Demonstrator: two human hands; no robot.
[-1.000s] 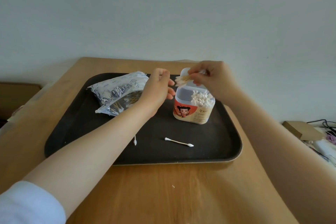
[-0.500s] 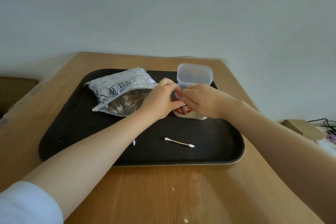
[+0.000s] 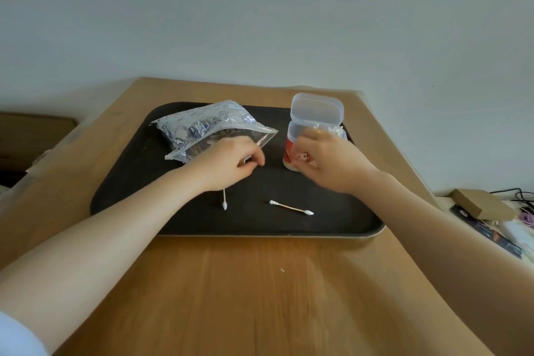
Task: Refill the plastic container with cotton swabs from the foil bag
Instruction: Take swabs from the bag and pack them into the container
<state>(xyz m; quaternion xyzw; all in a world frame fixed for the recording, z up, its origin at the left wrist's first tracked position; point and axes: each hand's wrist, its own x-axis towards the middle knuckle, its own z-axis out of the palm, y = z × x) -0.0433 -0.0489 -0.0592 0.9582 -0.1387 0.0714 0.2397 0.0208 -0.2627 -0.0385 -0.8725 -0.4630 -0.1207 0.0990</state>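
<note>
On the black tray [image 3: 121,199], the right hand [image 3: 329,162] curls its grip around the open plastic container [image 3: 291,139], blurred, and could tip this full container, while the left hand [image 3: 231,162], fingers loosely curled, rests at the foil bag [image 3: 202,130] mouth.

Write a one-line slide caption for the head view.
Both hands work over a black tray: right hand at the open swab container, left hand beside the foil bag.

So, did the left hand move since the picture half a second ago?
Yes. The left hand has drawn left, away from the plastic container, and now sits by the open mouth of the foil bag, with bare tray showing between hand and container.
</note>
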